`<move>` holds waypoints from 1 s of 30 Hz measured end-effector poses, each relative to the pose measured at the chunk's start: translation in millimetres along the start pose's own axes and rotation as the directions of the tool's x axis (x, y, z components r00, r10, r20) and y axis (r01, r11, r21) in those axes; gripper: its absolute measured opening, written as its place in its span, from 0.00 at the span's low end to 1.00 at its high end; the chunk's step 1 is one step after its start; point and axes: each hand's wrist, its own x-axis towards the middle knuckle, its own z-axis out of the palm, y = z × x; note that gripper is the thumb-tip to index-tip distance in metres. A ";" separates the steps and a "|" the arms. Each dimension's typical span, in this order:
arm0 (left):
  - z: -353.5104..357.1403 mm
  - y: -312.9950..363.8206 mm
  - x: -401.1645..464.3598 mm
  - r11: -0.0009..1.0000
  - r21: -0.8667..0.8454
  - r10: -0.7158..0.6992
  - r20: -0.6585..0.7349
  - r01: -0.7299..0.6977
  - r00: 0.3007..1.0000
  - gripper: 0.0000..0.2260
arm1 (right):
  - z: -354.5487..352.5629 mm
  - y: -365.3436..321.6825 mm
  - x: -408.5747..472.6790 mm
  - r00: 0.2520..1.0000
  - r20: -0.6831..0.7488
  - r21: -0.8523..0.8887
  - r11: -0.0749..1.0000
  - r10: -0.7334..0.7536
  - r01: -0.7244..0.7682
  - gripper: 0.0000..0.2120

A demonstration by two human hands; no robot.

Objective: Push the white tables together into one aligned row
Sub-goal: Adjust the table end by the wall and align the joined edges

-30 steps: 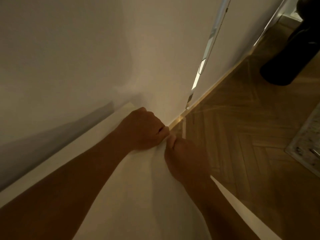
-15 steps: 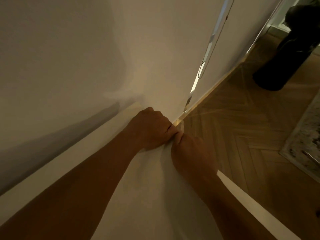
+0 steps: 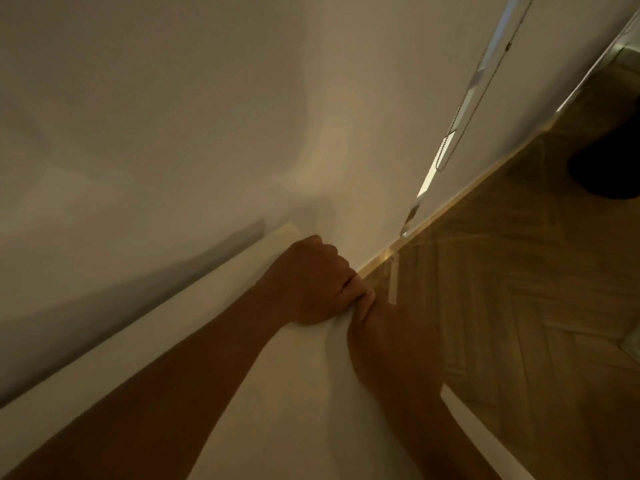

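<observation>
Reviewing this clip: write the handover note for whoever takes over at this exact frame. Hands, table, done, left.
Left hand: fingers curled over the far corner edge of the white table, gripping it.
Right hand: at the same corner beside the left; its grip is hidden.
The table's long edge runs close along the white wall; wood floor to the right.
Done: cannot tell; no second table in view.
Left: check alignment with the other tables, then push together.
</observation>
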 end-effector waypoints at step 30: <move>-15.5 115.8 -364.9 0.641 -0.163 -0.766 -0.075 0.750 0.638 0.22 | 99.6 -81.4 -220.3 0.674 0.003 -0.034 0.673 -0.739 0.739 0.28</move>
